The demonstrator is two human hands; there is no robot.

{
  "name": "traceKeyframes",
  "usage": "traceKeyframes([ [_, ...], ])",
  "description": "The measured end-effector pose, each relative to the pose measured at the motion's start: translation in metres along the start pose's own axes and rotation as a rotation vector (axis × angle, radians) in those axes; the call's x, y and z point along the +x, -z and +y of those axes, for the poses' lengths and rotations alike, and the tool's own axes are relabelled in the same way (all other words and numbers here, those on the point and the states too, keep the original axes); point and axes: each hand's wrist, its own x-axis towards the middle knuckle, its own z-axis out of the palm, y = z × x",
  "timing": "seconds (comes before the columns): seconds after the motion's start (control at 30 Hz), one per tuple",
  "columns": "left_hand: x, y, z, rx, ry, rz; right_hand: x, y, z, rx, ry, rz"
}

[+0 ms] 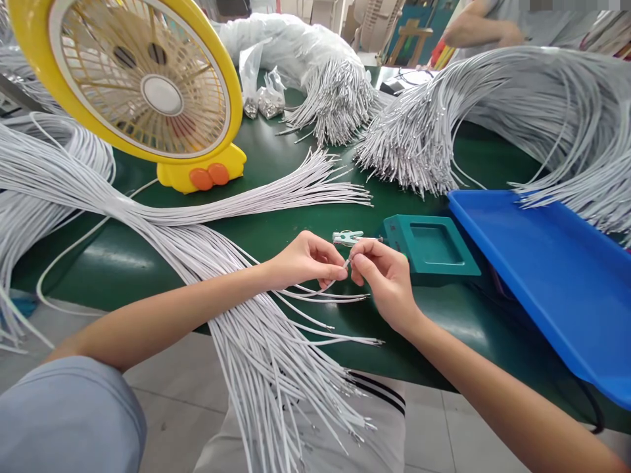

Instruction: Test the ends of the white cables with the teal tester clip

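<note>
The fingers of the left hand point(318, 259) are pinched on a white cable point(347, 263) near its end, and those of the right hand point(387, 279) close on its tip, the two hands almost meeting above the table point(438, 335). Detail at that tip is too small to make out. Under the left forearm a loose bundle of white cables point(290, 355) spills over the table's edge onto the person's lap. Just beyond the right hand sit a pale clip point(348, 237) and a green box point(438, 246) with a recessed top, then a blue tray point(552, 289). A yellow fan point(162, 95) leans on the left; farther back lie a plastic-wrapped bundle point(296, 49) and a co-worker's arm point(476, 29).
</note>
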Motion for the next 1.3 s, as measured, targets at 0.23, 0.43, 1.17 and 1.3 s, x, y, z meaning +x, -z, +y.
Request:
traceKeyframes([
  [0.23,-0.001,0.000,0.001,-0.008,0.009,0.001,0.000,0.000,-0.002,0.022,0.012,0.011],
  [0.43,0.000,0.000,-0.001,-0.020,-0.002,0.005,0.000,-0.001,-0.001,0.088,-0.081,0.013],
  [1.17,-0.002,-0.001,0.001,-0.042,-0.013,0.014,0.002,-0.002,0.003,0.066,0.012,0.022],
  [1.3,-0.002,-0.001,0.000,-0.031,-0.016,0.021,0.002,-0.002,0.002,0.035,0.026,0.031],
])
